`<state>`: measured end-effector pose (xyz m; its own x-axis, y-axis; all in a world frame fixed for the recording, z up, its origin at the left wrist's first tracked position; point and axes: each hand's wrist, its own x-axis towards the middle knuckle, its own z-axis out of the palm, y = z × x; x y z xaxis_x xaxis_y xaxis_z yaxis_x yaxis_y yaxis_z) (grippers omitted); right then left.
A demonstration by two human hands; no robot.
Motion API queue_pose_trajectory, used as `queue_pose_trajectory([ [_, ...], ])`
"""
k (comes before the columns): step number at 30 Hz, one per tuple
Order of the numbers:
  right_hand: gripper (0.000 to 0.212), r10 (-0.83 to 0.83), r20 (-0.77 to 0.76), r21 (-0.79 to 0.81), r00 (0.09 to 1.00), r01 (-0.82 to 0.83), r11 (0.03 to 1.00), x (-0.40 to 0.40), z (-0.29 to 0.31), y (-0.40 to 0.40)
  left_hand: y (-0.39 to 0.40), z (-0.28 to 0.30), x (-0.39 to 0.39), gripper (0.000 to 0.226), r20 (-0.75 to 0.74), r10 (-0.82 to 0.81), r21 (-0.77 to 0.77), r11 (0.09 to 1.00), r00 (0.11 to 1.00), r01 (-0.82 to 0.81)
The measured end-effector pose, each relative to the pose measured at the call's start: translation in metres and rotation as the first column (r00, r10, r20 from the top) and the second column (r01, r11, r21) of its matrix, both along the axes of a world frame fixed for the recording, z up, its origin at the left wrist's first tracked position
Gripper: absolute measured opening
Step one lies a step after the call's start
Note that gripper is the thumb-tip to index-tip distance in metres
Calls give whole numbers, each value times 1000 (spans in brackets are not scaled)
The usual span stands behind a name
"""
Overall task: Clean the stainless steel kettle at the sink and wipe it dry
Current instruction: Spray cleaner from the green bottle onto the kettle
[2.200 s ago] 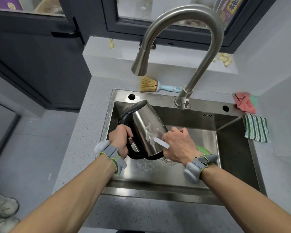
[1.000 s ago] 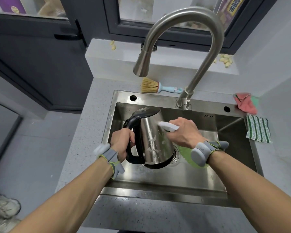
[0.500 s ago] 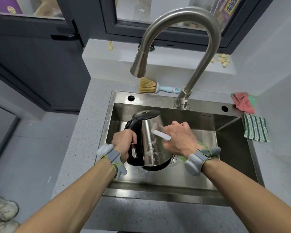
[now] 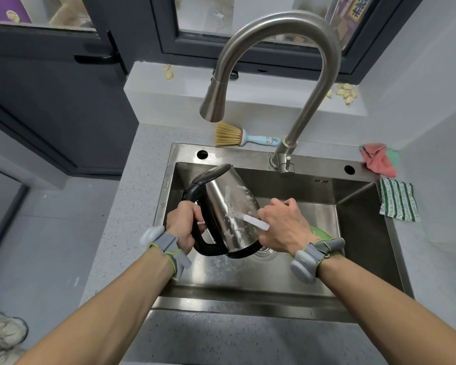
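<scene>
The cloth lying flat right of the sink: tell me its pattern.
Green and white stripes on the cloth, seen clearly in the head view.

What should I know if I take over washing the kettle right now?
Left hand grips the black handle, holding the kettle tilted over the sink.
Right hand holds a white scrubber against the kettle's soapy side.
Done: the side is soaped.
Left: finish scrubbing, rinse under the faucet, which is not running, then wipe dry. Cloths lie on the counter to the right.
</scene>
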<state>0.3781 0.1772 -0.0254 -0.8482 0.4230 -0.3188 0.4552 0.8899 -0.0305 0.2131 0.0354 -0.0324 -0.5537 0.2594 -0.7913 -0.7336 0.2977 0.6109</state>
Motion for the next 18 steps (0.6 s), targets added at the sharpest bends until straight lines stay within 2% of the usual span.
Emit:
queue_pose_trajectory([
  [5, 11, -214, -21, -191, 977, 206, 960, -1, 3, 13, -4, -1, -4, 72, 15, -7, 2, 1000, 1000, 7],
  [6, 12, -279, -27, -233, 960, 265, 936, -1, 6, 16, -5, -2, -5, 69, 16, -15, 9, 1000, 1000, 15],
  [9, 12, -425, -48, -363, 904, 381, 850, -3, 10, 24, -5, -3, -5, 39, 16, -27, 34, 999, 999, 27],
  [11, 11, -544, -44, -534, 838, 440, 722, -4, 11, 27, -5, -4, -6, 31, 22, -31, 45, 999, 999, 30],
  [13, 12, -605, -20, -611, 796, 469, 638, -3, 13, 31, -3, -5, -4, 27, 24, -34, 43, 999, 999, 33],
  [18, 16, -576, -59, -588, 815, 438, 680, -4, 13, 32, 2, -5, -1, 27, 16, -55, 44, 998, 998, 55],
])
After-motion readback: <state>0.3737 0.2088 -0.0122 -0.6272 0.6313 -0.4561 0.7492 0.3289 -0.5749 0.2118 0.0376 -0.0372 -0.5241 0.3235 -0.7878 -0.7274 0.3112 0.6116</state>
